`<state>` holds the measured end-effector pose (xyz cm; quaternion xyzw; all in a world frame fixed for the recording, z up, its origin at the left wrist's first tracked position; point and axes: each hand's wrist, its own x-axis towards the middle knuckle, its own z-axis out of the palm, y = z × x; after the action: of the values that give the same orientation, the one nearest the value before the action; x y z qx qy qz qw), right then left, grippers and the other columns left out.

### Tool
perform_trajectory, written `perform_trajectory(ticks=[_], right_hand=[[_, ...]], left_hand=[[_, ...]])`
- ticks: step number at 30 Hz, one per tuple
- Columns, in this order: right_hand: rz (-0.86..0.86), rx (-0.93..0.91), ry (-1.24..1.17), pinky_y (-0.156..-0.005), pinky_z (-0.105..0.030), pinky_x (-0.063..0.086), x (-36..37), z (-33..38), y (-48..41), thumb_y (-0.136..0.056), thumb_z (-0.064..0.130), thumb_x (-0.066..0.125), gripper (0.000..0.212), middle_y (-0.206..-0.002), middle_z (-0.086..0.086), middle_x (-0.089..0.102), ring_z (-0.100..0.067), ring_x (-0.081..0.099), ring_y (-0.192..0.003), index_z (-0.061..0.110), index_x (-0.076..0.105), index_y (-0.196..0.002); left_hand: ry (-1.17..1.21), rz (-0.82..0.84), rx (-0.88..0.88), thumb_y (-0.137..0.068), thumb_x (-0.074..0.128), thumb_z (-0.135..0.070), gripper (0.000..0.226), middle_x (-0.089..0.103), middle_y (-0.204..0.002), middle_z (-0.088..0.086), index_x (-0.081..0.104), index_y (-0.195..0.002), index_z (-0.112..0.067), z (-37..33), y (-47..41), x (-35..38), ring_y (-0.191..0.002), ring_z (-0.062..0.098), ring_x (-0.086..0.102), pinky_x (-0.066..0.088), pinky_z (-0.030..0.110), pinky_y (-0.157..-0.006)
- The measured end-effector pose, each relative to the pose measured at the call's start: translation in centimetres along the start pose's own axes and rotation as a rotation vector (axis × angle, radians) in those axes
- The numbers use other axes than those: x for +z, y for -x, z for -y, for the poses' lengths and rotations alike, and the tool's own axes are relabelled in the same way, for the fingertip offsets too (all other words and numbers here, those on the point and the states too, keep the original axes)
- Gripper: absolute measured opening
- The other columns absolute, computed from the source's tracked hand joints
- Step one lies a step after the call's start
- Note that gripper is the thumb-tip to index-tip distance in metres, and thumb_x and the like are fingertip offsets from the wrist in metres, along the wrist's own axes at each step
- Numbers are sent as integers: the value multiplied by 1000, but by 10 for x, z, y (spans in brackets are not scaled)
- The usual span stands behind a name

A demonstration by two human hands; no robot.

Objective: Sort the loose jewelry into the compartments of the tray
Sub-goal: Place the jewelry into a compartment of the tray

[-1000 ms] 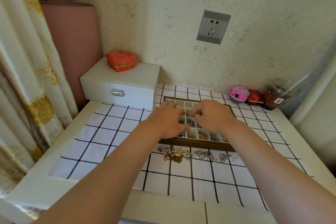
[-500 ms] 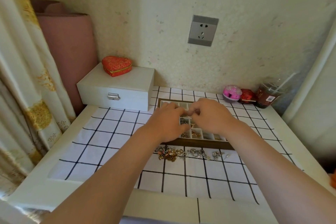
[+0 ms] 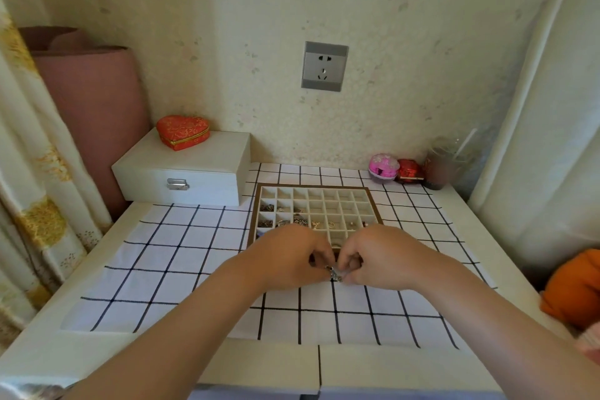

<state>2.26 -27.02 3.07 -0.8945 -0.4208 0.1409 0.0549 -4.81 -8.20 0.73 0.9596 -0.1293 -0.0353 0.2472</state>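
Note:
A brown-framed tray point(image 3: 314, 187) with many small cream compartments lies on the checked cloth. Its near-left cells hold silver and gold pieces; the far rows look bare. My left hand point(image 3: 290, 258) and my right hand point(image 3: 378, 256) meet just in front of the tray's near edge, fingertips pinched together on a small silver jewelry piece point(image 3: 334, 273). Both hands hide the loose pile on the cloth and the tray's front row.
A white latched box point(image 3: 181, 169) with a red heart-shaped box point(image 3: 182, 131) stands at the back left. A pink ball point(image 3: 383, 166), a red box point(image 3: 409, 169) and a plastic cup point(image 3: 436, 169) sit at the back right. An orange object point(image 3: 573, 286) lies at the right edge.
Both hands have drawn back from over the tray's compartments to the cloth in front of it and now pinch a silver piece. The camera has tilted, so the tray shows more fully.

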Motion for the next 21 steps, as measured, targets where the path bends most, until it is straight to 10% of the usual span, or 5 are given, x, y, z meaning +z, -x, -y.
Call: perform_trajectory(ticks=[9,21], right_hand=[[-40,-29,41,-82,-31,54,11,-2,-5,-88,36,69,11,-84,16,71,-4,62,-78,30,78,-91],[-270,58,-530,-62,-17,39,-5,-8,-16,-94,27,67,13,-69,17,64,7,56,-61,31,69,-82]], left_hand=[[-100,50,3,-90,67,-28,21,72,-104,-16,75,-108,-35,-4,-7,10,-92,0,63,52,22,-86],[322,-330,-78,-83,77,-34,14,67,-84,-16,66,-92,-35,1,-11,2,-67,-3,55,45,16,-65]])
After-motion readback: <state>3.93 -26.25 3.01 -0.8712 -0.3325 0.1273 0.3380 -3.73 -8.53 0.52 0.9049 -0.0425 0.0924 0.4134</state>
